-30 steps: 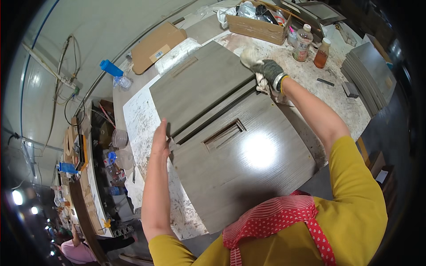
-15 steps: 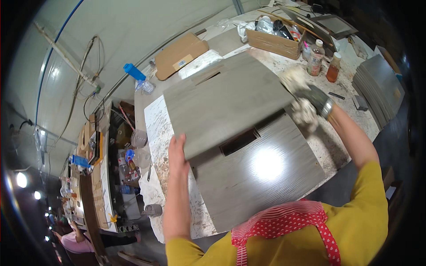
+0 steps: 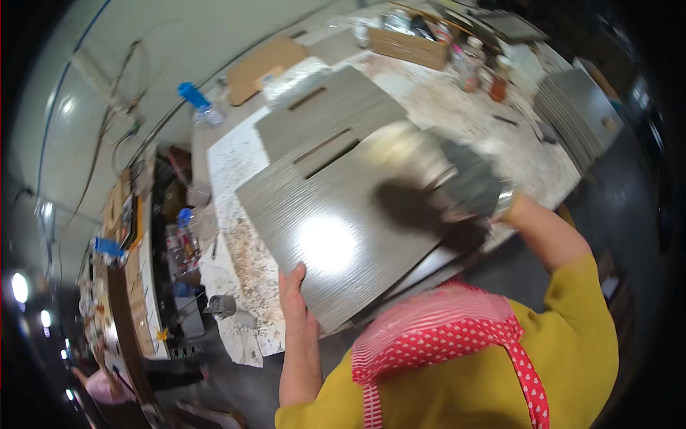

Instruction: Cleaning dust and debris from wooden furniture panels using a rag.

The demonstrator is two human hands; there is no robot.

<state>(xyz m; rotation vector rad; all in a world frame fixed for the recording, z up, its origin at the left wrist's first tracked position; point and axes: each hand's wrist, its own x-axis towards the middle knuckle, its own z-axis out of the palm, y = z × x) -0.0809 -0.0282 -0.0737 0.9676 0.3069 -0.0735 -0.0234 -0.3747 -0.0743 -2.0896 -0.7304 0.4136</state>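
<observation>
A grey wood-grain panel [image 3: 307,207] with a long slot near its far edge lies tilted before me on the worktable. My left hand [image 3: 294,293] grips its left edge near the front corner, thumb on top and fingers hidden beneath. My right hand [image 3: 468,179], in a dark grey glove, holds a cream rag [image 3: 400,150] over the panel's right side. Motion blurs both rag and glove, and a dark shadow falls below them. Beyond it lies a second slotted grey panel [image 3: 343,100], partly overlapped. Another board's edge shows under the near panel at the lower right.
A stack of grey panels [image 3: 572,114] stands on the table's right. Two bottles [image 3: 471,63] and an open cardboard box [image 3: 407,48] are at the back. Flat cardboard [image 3: 268,68] and a blue-capped bottle [image 3: 200,104] lie far left. A grey cup [image 3: 221,306] sits near the left edge.
My left hand has moved from the far panel's corner to the near panel's left edge. The rag has come from the right side over the near panel. My view has shifted.
</observation>
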